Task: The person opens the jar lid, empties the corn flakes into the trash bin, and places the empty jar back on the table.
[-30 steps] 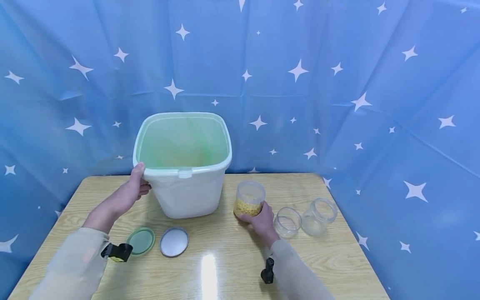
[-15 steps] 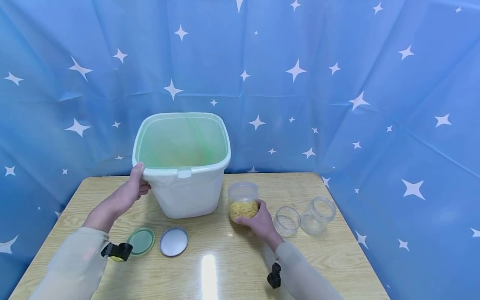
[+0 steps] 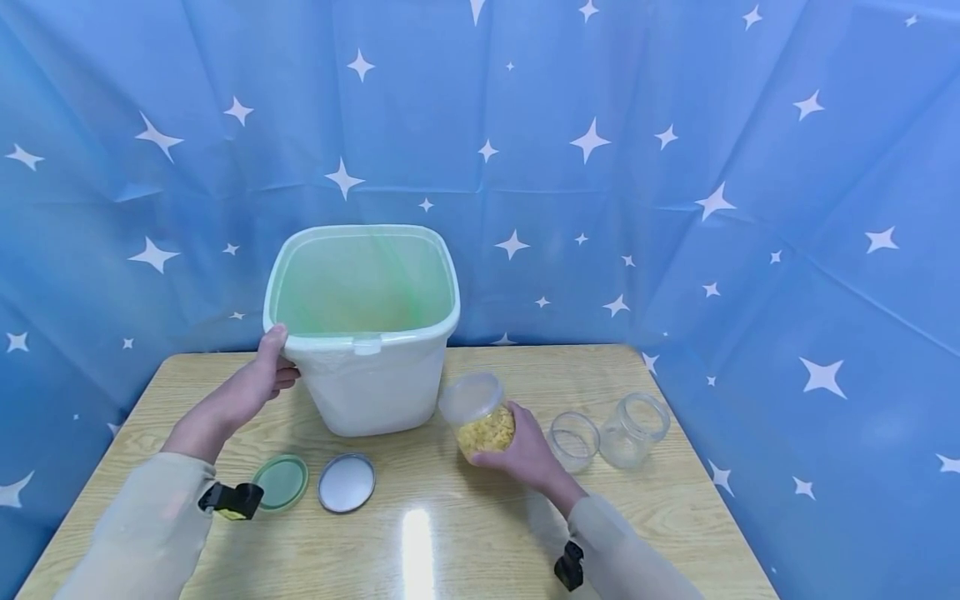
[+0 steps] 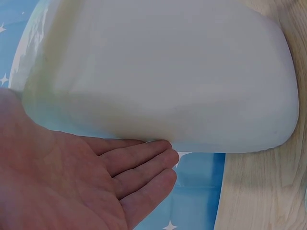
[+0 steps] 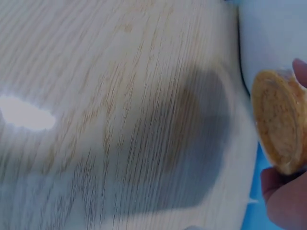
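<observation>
A large white plastic bin point(image 3: 367, 392) with a pale rim and greenish inside stands at the back left of the table. At its front left corner, my left hand point(image 3: 251, 387) holds the rim, thumb on top and fingers below against the outer wall. My right hand point(image 3: 528, 454) grips a clear jar point(image 3: 471, 397) partly filled with small yellow pieces point(image 3: 487, 433). The jar tilts left, its mouth toward the bin's right side. In the right wrist view, the jar's underside point(image 5: 276, 120) shows above the table, with a shadow below.
Two clear open jars point(image 3: 574, 442) point(image 3: 636, 429) stand right of my right hand. A green round lid point(image 3: 281, 482) and a silver round lid point(image 3: 347, 483) lie in front of the bin. A blue star-patterned curtain point(image 3: 562, 192) hangs behind the wooden table point(image 3: 465, 542).
My right hand has shifted the jar a little left and tipped it from nearly upright toward the bin. My left hand and the bin stay in place.
</observation>
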